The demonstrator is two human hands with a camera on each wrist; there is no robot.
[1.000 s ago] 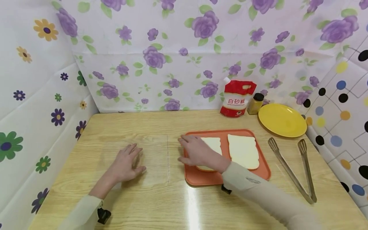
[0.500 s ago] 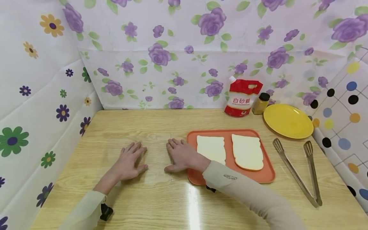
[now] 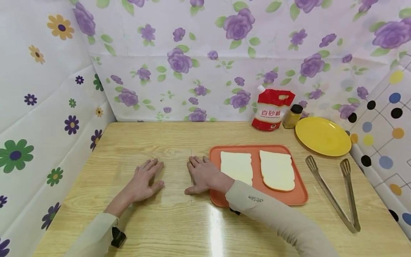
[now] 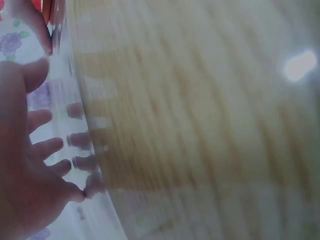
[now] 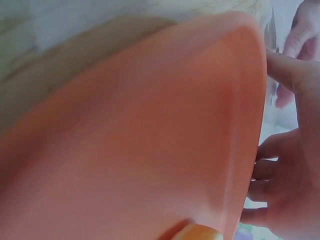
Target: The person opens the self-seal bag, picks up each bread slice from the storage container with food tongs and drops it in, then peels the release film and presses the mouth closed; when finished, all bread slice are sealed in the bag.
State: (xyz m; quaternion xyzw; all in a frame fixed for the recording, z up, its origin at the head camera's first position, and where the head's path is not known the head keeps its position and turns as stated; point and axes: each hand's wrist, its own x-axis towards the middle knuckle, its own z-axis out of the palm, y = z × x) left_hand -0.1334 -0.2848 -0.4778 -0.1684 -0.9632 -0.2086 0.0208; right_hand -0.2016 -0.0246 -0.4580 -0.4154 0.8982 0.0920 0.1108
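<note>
My left hand [image 3: 143,182] is over the wooden table, left of centre, its fingers extended forward and the thumb out to the side; it holds nothing. In the left wrist view the little finger appears to meet the shiny tabletop [image 4: 165,110]. Just left of the orange tray [image 3: 300,194], my right hand [image 3: 205,176] lies palm down, fingers spread and nothing held. Its wrist and sleeve cross the tray's left side. Two bread slices lie on the tray: the left slice [image 3: 236,166] is partly hidden by my forearm, while the right slice [image 3: 277,170] shows fully.
Metal tongs [image 3: 332,200] lie spread to the right of the tray. Behind them is a yellow plate [image 3: 322,136]. A red and white sugar pouch [image 3: 272,110] and a black-capped jar [image 3: 292,117] stand near the back. Patterned sheets [image 3: 154,46] wall the table in.
My right hand has moved left from above the left bread slice to the table beside the tray. The left hand stays about where it was. The head view has shifted slightly.
</note>
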